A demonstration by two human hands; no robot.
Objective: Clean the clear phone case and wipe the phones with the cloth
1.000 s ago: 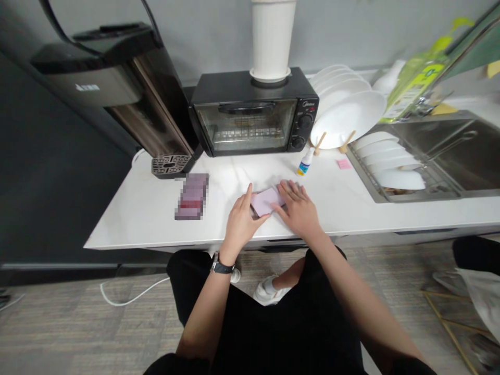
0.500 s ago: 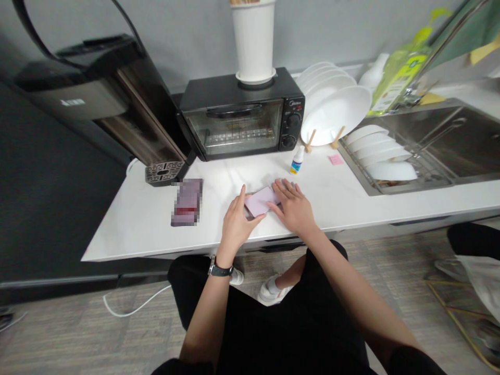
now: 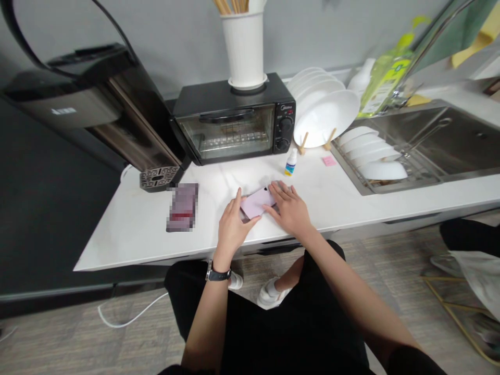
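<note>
- Your left hand and right hand are closed about the phone, flat on the counter; uneven pressure could make it skid.
- Swinging your right hand forward could topple the bottle (it stands upright just beyond).

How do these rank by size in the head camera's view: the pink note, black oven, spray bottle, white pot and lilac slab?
Largest to smallest, as they look:
1. black oven
2. white pot
3. lilac slab, partly covered by the right hand
4. spray bottle
5. pink note
</note>
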